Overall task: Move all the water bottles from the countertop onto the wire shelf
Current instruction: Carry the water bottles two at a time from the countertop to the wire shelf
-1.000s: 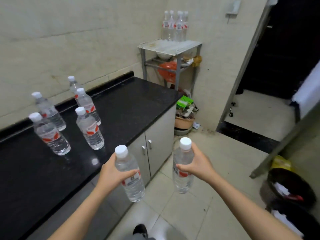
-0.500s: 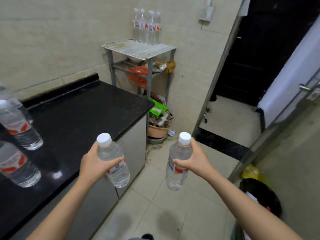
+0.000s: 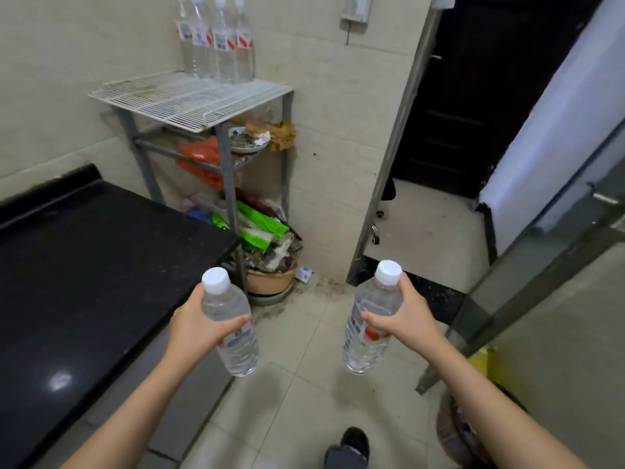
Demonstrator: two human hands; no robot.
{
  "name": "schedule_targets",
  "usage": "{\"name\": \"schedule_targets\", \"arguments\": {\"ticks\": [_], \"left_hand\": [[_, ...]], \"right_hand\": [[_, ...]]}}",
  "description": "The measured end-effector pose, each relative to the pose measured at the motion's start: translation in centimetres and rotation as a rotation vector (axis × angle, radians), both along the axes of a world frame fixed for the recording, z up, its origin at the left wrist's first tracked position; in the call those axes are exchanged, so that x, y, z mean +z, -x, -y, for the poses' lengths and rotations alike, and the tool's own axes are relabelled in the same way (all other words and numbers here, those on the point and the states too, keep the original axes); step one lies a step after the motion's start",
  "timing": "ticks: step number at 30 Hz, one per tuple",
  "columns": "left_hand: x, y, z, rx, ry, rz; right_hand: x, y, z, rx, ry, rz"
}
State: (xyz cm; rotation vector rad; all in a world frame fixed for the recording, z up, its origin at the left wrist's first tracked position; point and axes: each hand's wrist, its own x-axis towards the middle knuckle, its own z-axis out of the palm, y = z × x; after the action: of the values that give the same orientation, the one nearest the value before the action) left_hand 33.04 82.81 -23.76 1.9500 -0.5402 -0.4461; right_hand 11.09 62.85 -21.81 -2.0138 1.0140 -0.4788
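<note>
My left hand [image 3: 198, 328] grips a clear water bottle [image 3: 233, 340] with a white cap, held upright over the floor just past the corner of the black countertop [image 3: 84, 265]. My right hand [image 3: 402, 319] grips a second water bottle [image 3: 370, 336], also upright, above the floor tiles. Ahead stands the white wire shelf [image 3: 176, 99] on a grey metal frame. Several water bottles [image 3: 216, 42] stand at its back edge against the wall. The front and left of the wire top are bare. No bottles show on the visible part of the countertop.
Under the shelf sit an orange bag [image 3: 203, 164], a dish [image 3: 248, 142], green packaging [image 3: 260, 228] and a clay pot [image 3: 270, 280]. A dark doorway [image 3: 473, 96] opens to the right. A slanted metal bar [image 3: 527, 265] and bins [image 3: 456, 431] are at lower right.
I have turned right and moved closer to the shelf with both bottles in hand. The countertop bottles have slid out of view on the left. The shelf looks larger and nearer.
</note>
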Motion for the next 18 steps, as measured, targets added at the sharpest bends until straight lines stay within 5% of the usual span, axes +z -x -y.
{"name": "schedule_targets", "arguments": {"ticks": [9,18], "left_hand": [[1.6,0.2,15.9,0.242,0.041,0.048],[3.1,-2.2,22.9,0.442,0.086,0.106]], "right_hand": [[0.7,-4.8,19.3,0.138,0.003,-0.008],[1.6,-12.6,30.9,0.34,-0.062,0.133]]}}
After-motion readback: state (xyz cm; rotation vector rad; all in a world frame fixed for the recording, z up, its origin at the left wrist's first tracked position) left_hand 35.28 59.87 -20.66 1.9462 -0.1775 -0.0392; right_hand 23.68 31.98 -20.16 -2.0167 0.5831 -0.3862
